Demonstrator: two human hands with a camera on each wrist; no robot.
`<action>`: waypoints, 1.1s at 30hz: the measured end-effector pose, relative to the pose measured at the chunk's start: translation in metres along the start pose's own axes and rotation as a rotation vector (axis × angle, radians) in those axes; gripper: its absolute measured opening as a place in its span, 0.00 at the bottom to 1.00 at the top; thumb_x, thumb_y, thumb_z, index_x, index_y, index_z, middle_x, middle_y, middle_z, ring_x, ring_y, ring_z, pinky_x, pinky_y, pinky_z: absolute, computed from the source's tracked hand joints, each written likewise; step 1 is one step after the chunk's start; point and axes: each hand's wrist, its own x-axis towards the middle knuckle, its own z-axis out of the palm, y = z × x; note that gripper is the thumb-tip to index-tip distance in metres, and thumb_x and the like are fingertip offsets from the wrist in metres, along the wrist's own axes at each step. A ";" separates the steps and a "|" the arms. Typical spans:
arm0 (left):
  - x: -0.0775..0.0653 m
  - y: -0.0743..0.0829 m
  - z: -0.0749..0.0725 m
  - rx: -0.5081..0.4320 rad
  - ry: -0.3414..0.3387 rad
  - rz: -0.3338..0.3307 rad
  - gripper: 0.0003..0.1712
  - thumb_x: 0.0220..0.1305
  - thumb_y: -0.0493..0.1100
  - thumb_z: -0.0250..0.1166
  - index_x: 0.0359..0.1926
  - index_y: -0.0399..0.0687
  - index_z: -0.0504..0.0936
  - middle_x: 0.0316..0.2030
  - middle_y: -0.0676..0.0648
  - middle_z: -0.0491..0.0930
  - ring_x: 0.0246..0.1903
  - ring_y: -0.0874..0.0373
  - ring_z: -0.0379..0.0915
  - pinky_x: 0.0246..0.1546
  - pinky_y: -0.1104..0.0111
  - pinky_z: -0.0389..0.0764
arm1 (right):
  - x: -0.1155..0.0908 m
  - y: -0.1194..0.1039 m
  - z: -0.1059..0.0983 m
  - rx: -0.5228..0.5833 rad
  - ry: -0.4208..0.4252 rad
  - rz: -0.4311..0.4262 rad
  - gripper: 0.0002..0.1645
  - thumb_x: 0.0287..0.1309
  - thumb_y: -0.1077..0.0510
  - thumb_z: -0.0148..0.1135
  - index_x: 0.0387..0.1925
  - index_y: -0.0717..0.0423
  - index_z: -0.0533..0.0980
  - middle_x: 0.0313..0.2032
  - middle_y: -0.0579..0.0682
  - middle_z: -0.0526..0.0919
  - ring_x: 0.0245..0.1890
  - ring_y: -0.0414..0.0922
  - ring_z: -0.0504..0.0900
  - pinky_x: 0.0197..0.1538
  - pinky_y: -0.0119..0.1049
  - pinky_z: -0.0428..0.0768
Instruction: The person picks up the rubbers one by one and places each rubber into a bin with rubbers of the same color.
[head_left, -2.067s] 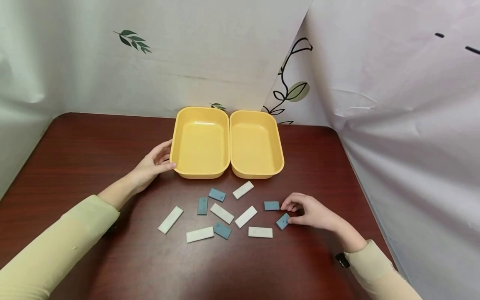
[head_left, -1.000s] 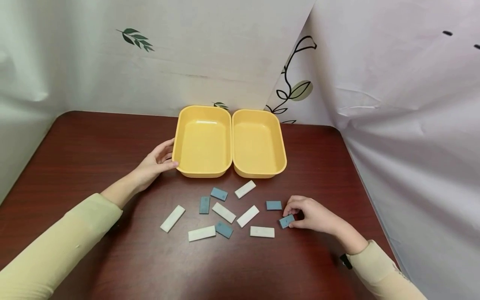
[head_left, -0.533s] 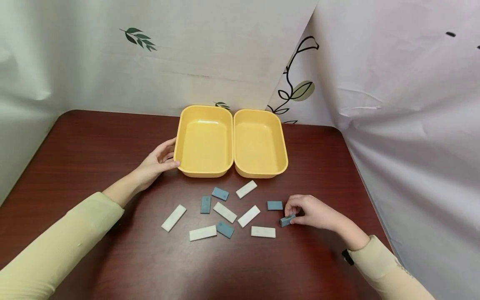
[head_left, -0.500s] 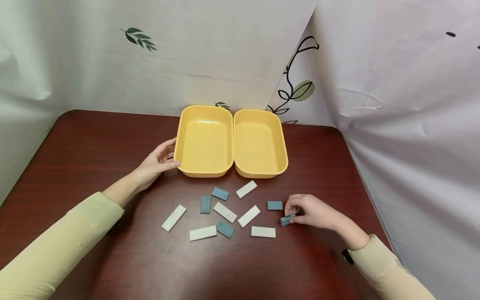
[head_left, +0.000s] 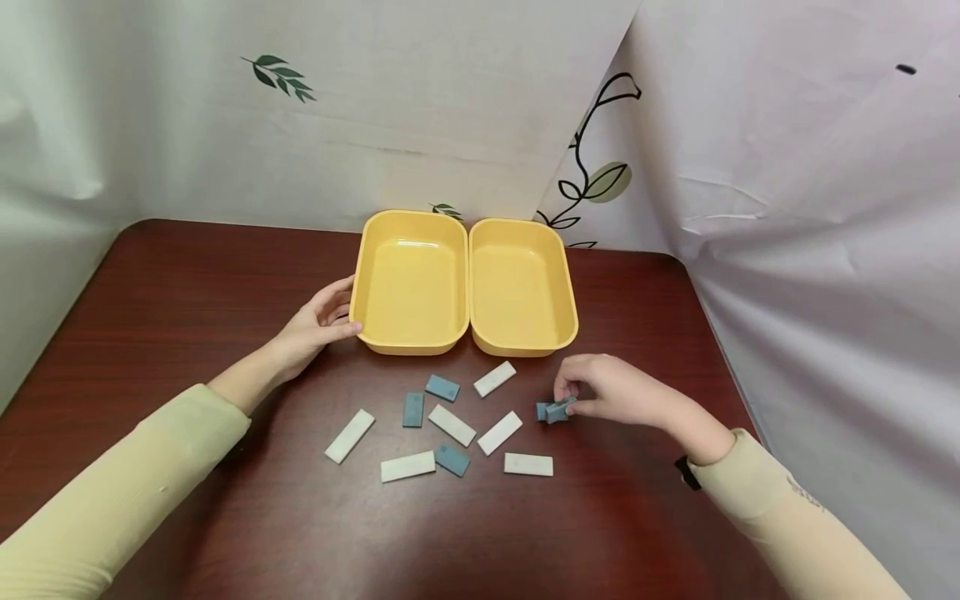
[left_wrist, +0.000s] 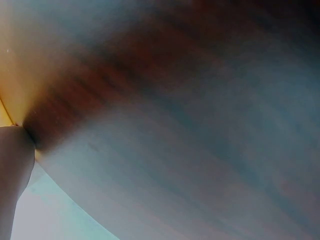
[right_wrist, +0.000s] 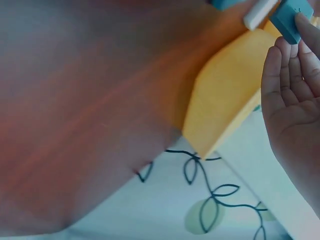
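My right hand [head_left: 618, 392] pinches a small blue tile [head_left: 557, 413] between thumb and fingers. The held tile is tilted and partly covers another blue tile [head_left: 540, 411]; whether the two touch I cannot tell. In the right wrist view the thumb lies on the face of the held blue tile [right_wrist: 286, 21]. My left hand [head_left: 303, 333] holds the left yellow tray [head_left: 409, 346] at its near left corner, thumb on the rim and fingers along the outer wall. Part of those fingers is hidden. The left wrist view is mostly blurred, with the thumb [left_wrist: 15, 165] at its edge.
Beside it stands the right yellow tray [head_left: 525, 346], nothing inside either. Several white tiles [head_left: 528, 464] and blue tiles [head_left: 442, 387] lie scattered in front of the trays on the dark red table [head_left: 450, 550]. A pale patterned curtain [head_left: 337, 150] hangs behind.
The right hand has taken hold of the blue tile, tipped it up, and moved it away from the body and slightly left, over the other blue tile. The left hand keeps its hold.
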 end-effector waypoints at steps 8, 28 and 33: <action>-0.001 0.001 0.001 0.009 -0.002 -0.005 0.48 0.74 0.31 0.63 0.86 0.46 0.48 0.70 0.49 0.66 0.60 0.71 0.72 0.56 0.81 0.78 | 0.030 -0.015 -0.027 -0.017 0.012 -0.016 0.14 0.54 0.67 0.79 0.35 0.49 0.83 0.35 0.42 0.82 0.38 0.44 0.81 0.44 0.39 0.84; -0.002 0.000 0.000 0.025 0.004 0.000 0.48 0.74 0.30 0.63 0.85 0.44 0.48 0.72 0.44 0.64 0.60 0.72 0.72 0.57 0.81 0.78 | 0.117 -0.028 -0.059 0.052 0.073 -0.058 0.07 0.60 0.67 0.75 0.35 0.56 0.83 0.37 0.50 0.85 0.40 0.46 0.83 0.51 0.50 0.87; 0.000 -0.001 -0.001 0.021 0.001 0.005 0.47 0.74 0.30 0.63 0.85 0.44 0.48 0.71 0.47 0.66 0.60 0.71 0.72 0.57 0.81 0.79 | 0.137 -0.027 -0.062 0.057 0.102 -0.060 0.06 0.61 0.67 0.74 0.36 0.57 0.83 0.37 0.52 0.85 0.39 0.47 0.83 0.50 0.48 0.87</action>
